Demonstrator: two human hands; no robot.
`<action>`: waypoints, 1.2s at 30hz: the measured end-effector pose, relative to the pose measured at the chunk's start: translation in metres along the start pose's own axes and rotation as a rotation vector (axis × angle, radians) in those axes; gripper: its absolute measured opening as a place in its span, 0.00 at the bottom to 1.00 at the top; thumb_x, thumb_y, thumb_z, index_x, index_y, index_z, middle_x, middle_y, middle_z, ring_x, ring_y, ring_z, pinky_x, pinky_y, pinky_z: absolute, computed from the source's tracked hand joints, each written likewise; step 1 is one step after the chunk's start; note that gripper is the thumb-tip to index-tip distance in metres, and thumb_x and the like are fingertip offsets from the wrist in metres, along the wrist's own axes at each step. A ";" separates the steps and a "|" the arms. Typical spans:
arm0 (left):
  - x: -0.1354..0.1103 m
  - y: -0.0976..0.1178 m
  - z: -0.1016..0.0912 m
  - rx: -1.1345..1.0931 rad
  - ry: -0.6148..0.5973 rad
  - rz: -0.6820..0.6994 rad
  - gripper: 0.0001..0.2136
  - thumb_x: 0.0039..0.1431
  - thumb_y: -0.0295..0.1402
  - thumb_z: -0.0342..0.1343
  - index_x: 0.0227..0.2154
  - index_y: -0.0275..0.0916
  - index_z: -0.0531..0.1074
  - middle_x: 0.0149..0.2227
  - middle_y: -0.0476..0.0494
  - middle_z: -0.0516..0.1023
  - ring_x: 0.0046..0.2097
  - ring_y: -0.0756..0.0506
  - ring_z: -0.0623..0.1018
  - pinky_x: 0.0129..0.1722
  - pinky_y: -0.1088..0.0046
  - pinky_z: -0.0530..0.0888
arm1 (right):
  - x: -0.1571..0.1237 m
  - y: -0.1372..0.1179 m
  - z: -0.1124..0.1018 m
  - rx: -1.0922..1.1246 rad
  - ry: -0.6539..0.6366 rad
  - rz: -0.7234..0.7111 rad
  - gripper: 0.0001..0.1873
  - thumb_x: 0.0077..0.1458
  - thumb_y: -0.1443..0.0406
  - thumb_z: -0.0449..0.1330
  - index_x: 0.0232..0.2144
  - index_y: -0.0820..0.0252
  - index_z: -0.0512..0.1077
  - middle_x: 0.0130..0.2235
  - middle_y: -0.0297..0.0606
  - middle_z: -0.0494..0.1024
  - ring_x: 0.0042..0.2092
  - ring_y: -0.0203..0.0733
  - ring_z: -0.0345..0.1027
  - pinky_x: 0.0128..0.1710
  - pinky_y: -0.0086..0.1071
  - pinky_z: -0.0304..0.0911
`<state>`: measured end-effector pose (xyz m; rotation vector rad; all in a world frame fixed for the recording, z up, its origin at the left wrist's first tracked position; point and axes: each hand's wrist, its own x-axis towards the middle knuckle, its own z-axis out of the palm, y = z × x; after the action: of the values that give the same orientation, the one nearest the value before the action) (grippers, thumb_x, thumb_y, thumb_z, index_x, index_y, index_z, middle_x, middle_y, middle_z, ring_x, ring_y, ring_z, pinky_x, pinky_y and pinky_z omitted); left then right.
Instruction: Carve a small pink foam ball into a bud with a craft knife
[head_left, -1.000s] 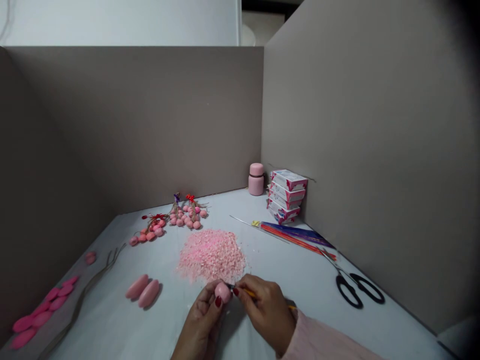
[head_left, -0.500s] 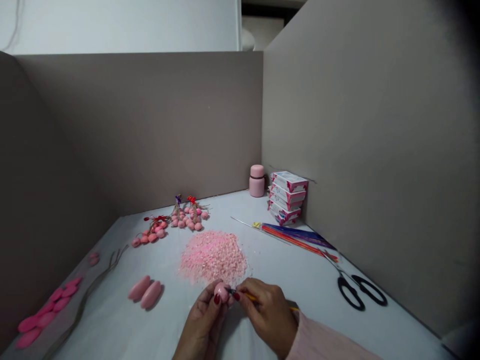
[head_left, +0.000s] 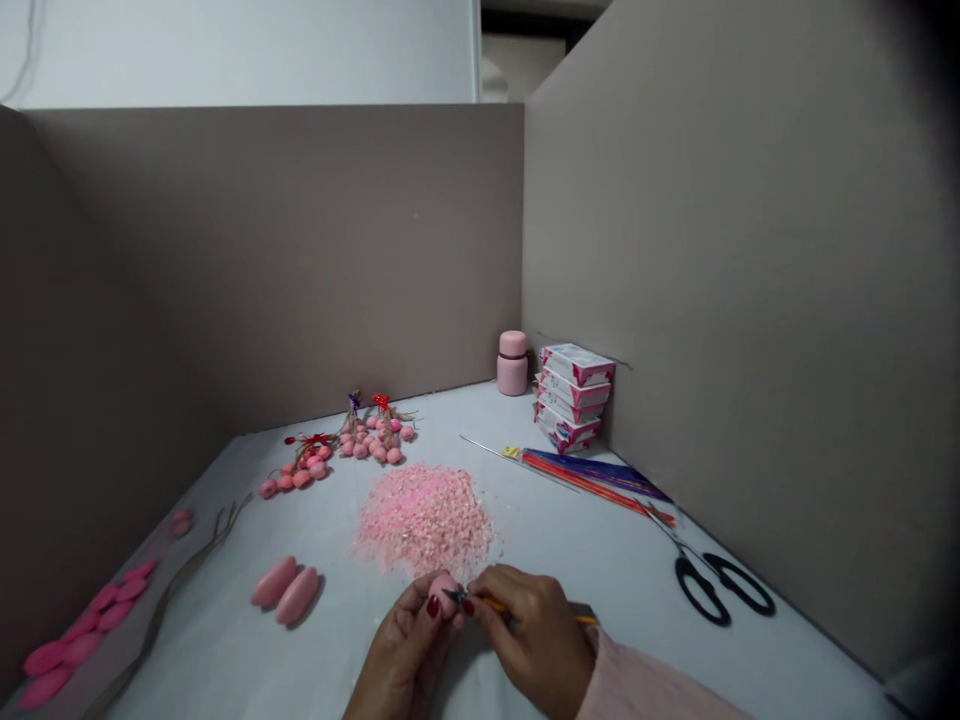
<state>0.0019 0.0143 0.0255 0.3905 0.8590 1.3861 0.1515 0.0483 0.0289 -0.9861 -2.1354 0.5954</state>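
My left hand (head_left: 405, 655) pinches a small pink ball (head_left: 442, 589) low in the middle of the view, just in front of a heap of pink crumbs (head_left: 424, 520). My right hand (head_left: 534, 635) is closed round a thin yellow-handled tool (head_left: 491, 603), and its dark tip touches the ball. Both hands hover just above the pale tabletop (head_left: 585, 545).
Two pink oval pieces (head_left: 286, 589) lie to the left, pink petals (head_left: 79, 630) and brown stems (head_left: 176, 580) farther left. Bunches of pink balls (head_left: 352, 440) sit behind the heap. A pink jar (head_left: 512, 362), stacked boxes (head_left: 574, 395), coloured sticks (head_left: 596, 475) and black scissors (head_left: 720, 585) lie right. Grey partition walls enclose the desk.
Both hands with the ball and tool have sunk slightly lower in view; the tool tip stays against the ball. The view shifted a little.
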 end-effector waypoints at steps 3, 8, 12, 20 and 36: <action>0.000 0.001 -0.001 0.034 0.001 0.004 0.12 0.38 0.29 0.69 0.29 0.35 0.79 0.28 0.45 0.82 0.31 0.51 0.79 0.36 0.79 0.75 | 0.001 -0.001 -0.001 0.019 -0.007 0.006 0.09 0.57 0.67 0.51 0.27 0.57 0.69 0.27 0.32 0.74 0.29 0.35 0.68 0.30 0.25 0.55; -0.001 0.000 -0.003 0.059 0.005 0.016 0.14 0.36 0.30 0.70 0.30 0.35 0.78 0.27 0.46 0.80 0.30 0.51 0.78 0.34 0.79 0.75 | 0.008 0.008 -0.006 -0.020 0.010 0.091 0.10 0.57 0.66 0.52 0.25 0.58 0.69 0.25 0.32 0.74 0.27 0.35 0.67 0.28 0.25 0.54; 0.002 -0.001 -0.005 0.064 -0.022 0.027 0.13 0.37 0.30 0.70 0.30 0.35 0.78 0.27 0.46 0.81 0.29 0.51 0.78 0.35 0.79 0.74 | 0.007 0.011 -0.008 -0.017 0.031 0.103 0.11 0.58 0.66 0.51 0.26 0.58 0.69 0.26 0.32 0.75 0.28 0.35 0.68 0.28 0.25 0.55; 0.007 -0.003 -0.009 0.093 -0.134 0.026 0.10 0.40 0.33 0.68 0.27 0.36 0.77 0.25 0.45 0.80 0.31 0.49 0.76 0.35 0.76 0.71 | -0.002 -0.002 -0.004 0.000 -0.017 -0.058 0.10 0.57 0.66 0.51 0.27 0.56 0.70 0.27 0.33 0.75 0.29 0.36 0.69 0.29 0.25 0.56; 0.003 -0.002 -0.005 0.077 0.012 0.044 0.14 0.36 0.32 0.70 0.30 0.36 0.79 0.30 0.44 0.81 0.31 0.50 0.78 0.35 0.77 0.73 | 0.008 0.013 -0.005 -0.097 0.017 0.100 0.10 0.58 0.66 0.51 0.27 0.57 0.69 0.27 0.32 0.75 0.28 0.36 0.68 0.29 0.25 0.54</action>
<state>-0.0004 0.0159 0.0199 0.4635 0.9206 1.4000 0.1579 0.0631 0.0273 -1.1531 -2.1265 0.5331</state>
